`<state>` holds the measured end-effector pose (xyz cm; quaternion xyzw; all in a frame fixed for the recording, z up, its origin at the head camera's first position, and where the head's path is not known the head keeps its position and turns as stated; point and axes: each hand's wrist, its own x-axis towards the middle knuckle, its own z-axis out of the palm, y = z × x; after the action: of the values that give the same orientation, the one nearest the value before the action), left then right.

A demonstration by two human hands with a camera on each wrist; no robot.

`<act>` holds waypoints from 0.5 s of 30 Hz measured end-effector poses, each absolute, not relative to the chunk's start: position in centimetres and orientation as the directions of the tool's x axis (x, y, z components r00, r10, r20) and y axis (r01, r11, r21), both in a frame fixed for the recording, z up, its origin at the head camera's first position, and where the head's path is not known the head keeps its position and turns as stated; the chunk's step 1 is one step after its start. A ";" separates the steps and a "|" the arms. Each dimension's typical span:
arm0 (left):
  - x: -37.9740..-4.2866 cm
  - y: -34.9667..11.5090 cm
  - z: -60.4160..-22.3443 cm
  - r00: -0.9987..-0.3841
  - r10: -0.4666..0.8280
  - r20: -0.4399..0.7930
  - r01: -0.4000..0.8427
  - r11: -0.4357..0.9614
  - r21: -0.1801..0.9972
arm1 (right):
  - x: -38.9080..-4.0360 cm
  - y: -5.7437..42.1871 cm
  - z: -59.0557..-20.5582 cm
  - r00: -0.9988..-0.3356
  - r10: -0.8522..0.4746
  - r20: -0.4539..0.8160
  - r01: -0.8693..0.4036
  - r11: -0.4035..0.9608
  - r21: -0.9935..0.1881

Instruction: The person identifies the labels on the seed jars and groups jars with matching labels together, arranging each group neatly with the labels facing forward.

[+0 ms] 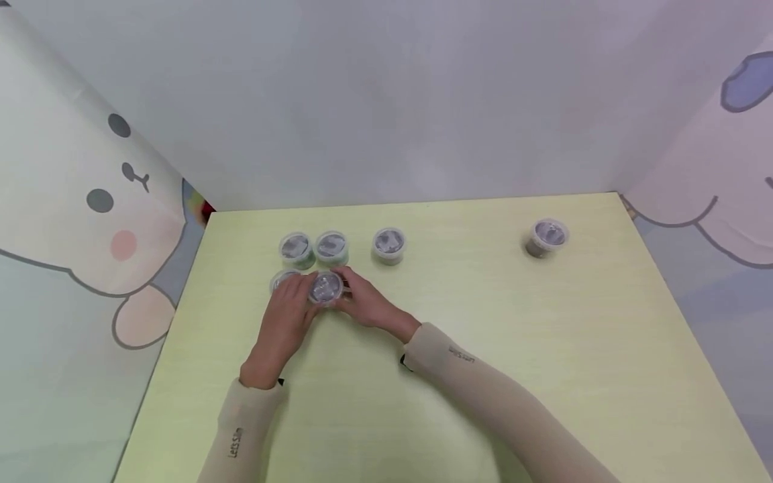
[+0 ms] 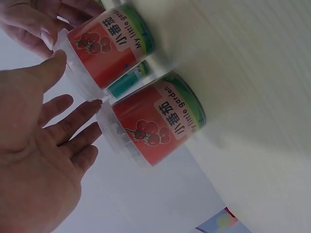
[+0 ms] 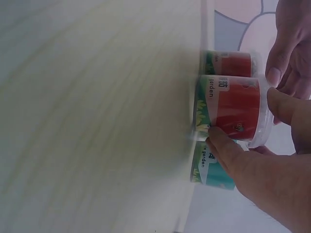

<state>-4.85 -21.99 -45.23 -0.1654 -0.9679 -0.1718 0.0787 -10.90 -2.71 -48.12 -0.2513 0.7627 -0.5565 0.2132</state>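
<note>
Both hands meet at a lidded plastic cup (image 1: 326, 288) with a red tomato label. My right hand (image 1: 366, 300) grips its right side; in the right wrist view, a finger lies along the label and the thumb is at the lid. My left hand (image 1: 285, 315) holds the lid's left edge between thumb and index finger, its other fingers loosely bent. A second red tomato cup (image 2: 158, 121) stands close on the left, partly under the left hand in the head view, and the left fingertips are by its lid. Behind stands a teal-labelled cup (image 3: 212, 165).
On the pale yellow table (image 1: 459, 376), two lidded cups stand side by side at the back left, one (image 1: 296, 248) beside the other (image 1: 331, 247). Another cup (image 1: 389, 243) stands just right of them, and a darker one (image 1: 546, 236) far right. A grey-white curtain (image 1: 398, 100) hangs behind.
</note>
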 end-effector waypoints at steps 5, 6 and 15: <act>-4.6 -21.9 -45.4 -0.933 0.281 0.225 0.339 0.894 0.292 | -10.8 -2.4 -48.2 -0.791 -0.609 -0.058 -0.196 0.343 -0.919; -4.5 -21.8 -45.3 -0.933 0.278 0.230 0.338 0.896 0.288 | -10.7 -2.1 -48.2 -0.791 -0.608 -0.069 -0.194 0.357 -0.914; -4.1 -20.2 -44.8 -0.885 0.311 0.348 0.421 0.853 0.308 | -9.5 3.6 -47.6 -0.795 -0.588 -0.150 -0.070 0.335 -0.940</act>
<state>-4.08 -20.19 -44.80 -0.1922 -0.9517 -0.1912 0.1440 -9.53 3.59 -47.57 -0.2110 0.7805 -0.5368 0.2411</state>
